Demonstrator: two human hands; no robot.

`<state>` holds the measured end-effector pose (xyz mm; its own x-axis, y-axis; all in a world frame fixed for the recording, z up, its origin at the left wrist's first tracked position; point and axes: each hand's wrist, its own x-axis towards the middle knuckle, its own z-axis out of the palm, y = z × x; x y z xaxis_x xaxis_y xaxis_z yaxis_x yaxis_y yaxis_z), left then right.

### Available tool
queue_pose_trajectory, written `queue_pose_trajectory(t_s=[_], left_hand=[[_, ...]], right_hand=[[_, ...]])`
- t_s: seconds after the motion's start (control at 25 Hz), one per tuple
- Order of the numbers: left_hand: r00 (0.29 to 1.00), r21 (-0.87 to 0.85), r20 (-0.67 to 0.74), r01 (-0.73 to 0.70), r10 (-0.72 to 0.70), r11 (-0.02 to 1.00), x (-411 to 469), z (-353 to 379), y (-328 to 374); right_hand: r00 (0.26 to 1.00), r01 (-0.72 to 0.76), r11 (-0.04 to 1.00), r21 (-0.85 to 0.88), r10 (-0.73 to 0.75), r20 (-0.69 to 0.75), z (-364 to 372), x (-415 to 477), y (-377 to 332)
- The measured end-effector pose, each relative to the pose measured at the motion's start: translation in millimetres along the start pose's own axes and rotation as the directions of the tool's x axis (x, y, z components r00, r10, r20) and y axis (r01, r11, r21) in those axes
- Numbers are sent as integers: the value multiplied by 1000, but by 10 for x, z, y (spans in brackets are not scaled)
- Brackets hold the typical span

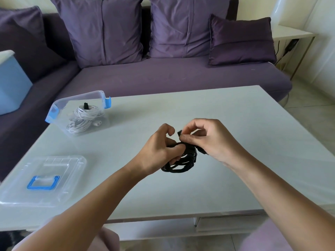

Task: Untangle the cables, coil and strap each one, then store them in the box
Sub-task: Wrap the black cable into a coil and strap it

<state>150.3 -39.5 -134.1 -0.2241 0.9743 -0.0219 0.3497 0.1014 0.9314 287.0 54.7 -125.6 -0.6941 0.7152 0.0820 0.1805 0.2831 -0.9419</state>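
Forearms: two bare arms reach in from the bottom of the frame and meet at the centre, above the table.

Left hand [157, 147]: just left of centre. Its lower fingers are curled round a coiled black cable [181, 165], bunching the loops so they cannot spring apart. The forefinger is lifted and hooked, touching nothing.

Black cable: a small bundle of loops hanging from the left hand at the centre, low over the table. I cannot tell whether it touches the top.

Right hand [212, 138]: just right of centre. Thumb and forefinger are pinched on the free end of a black strap [179, 132], and the other fingers are loosely bent. The strap seems to run down around the loops, so the hand is likely drawing it tight to fasten.

Table [235, 127]: a pale top filling the middle of the frame.

Lid [54, 169]: clear plastic with a blue handle, lying flat at lower left, off the box so that it stays open.

Box [59, 110]: clear with blue clips, at middle left, well apart from the hands, tipped so its mouth faces away from the viewer.

White cable [83, 116]: inside the box, coiled, with a dark band around it. It looks finished.

Progress: the black cable seems the last to be strapped, and storing it is not yet done.

Sofa [172, 77]: purple, across the top, with cushions [103, 29] along its back.
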Motion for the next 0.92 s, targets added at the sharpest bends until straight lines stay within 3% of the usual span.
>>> queue_pose_trajectory(t_s=[0.24,0.44,0.56,0.72,0.92], left_hand=[[994,-31,14,108,-108,994,17,64,5],[984,-315,62,180,-169,932,62,53,35],[964,-441,120,265,-236,858,68,36,61],[973,-310,103,227,-205,923,76,36,7],[957,-48,261,144,-127,988,70,-101,-22]], right_hand=[[996,81,905,-417,-83,15,36,-75,-6],[974,206,735,-646,-215,66,126,-175,-98],[974,227,690,-687,-166,155,113,-160,-105],[969,191,717,-671,-29,244,34,-137,-151],[920,125,774,-621,143,364,-9,-153,-157]])
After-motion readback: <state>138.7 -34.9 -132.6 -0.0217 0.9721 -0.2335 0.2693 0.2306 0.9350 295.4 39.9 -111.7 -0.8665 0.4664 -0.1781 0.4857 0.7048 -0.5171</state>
